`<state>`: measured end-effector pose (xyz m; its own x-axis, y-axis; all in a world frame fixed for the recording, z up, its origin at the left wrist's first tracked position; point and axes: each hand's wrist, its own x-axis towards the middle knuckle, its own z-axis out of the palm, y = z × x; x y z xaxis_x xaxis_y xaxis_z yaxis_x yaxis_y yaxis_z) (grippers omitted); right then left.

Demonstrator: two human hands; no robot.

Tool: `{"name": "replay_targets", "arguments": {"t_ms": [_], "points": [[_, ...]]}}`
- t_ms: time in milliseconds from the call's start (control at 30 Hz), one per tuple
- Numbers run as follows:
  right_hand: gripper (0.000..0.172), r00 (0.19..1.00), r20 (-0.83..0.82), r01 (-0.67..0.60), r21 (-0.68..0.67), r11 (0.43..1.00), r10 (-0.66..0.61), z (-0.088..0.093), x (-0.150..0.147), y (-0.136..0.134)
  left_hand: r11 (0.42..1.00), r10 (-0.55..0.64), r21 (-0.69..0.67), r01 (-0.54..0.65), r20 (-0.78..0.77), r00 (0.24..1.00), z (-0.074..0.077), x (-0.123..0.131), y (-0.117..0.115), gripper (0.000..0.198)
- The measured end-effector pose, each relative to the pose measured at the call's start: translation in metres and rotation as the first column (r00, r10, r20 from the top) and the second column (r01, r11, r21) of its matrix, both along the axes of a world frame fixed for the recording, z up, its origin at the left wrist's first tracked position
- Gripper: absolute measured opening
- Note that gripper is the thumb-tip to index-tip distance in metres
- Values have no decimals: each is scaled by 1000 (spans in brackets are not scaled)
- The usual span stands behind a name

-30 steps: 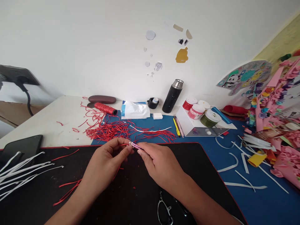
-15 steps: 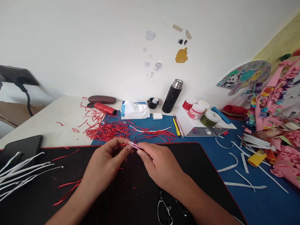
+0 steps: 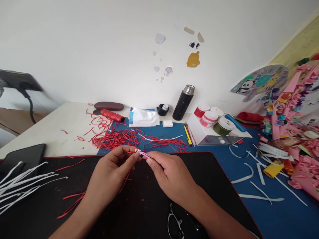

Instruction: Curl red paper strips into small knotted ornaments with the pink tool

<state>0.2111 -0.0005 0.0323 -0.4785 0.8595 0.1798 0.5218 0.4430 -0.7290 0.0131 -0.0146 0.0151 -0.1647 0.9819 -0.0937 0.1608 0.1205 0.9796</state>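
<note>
A small white looped cord (image 3: 138,151), its rounded loops fanned like petals, was held up above the near half of the desk (image 3: 64,116), pinched between thumb and fingertips of the left hand (image 3: 107,171). A slim purple implement (image 3: 144,154), its exact kind hard to tell, was gripped by the right hand (image 3: 171,172), with its tip brought to the loops. The lower part of the loops was hidden by the left thumb. Red cord ends (image 3: 127,177) were seen hanging below the left fingers.

Beyond the hands, a tangled heap of red cords (image 3: 114,138) was spread, with a red spool (image 3: 112,116) laid behind it. A tissue pack (image 3: 144,118), a black flask (image 3: 183,103) and several lidded jars (image 3: 209,118) were ranged along the wall (image 3: 99,49). White strands (image 3: 30,179) were laid at the left, and white strips (image 3: 261,198) were scattered at the right. A metallic loop (image 3: 175,222) was left near the right forearm.

The pale desk was partly covered in blue, and a red-edged black mat (image 3: 142,212) was spread beneath the hands. Paper cutouts were stuck on the white wall.
</note>
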Motion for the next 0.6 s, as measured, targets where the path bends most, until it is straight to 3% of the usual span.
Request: {"name": "replay_targets", "arguments": {"t_ms": [600], "points": [[26,998,57,15,-1,1000,-15,-1,-1,2,999,-44,-28,44,-5,999,-3,-1,0,39]]}}
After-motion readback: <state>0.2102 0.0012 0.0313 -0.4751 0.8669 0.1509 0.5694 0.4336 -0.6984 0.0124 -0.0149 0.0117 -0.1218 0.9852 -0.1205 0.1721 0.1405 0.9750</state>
